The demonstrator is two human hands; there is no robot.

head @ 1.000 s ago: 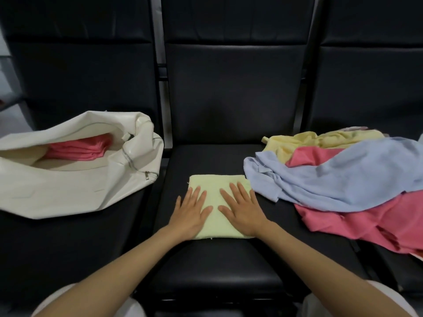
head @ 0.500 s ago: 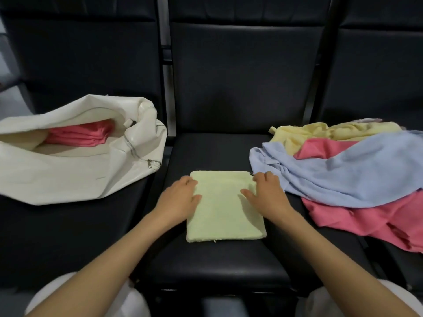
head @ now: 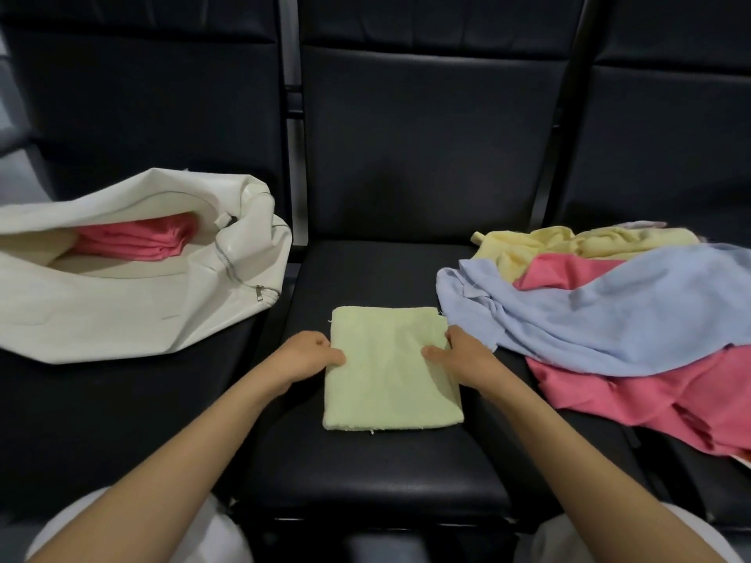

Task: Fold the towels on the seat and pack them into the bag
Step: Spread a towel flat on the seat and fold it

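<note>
Head view: left hand and right hand pinch the side edges of the folded green towel on the middle seat, thumbs on top. White bag at left holds one pink towel. Loose pile at right is unfolded, so most of the work looks left.

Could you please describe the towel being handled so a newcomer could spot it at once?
Find the middle black seat, between the white bag and the loose towel pile. On its cushion lies a pale green towel, held at its side edges by the left hand and right hand. It alone is a neat flat rectangle outside the bag.
</note>
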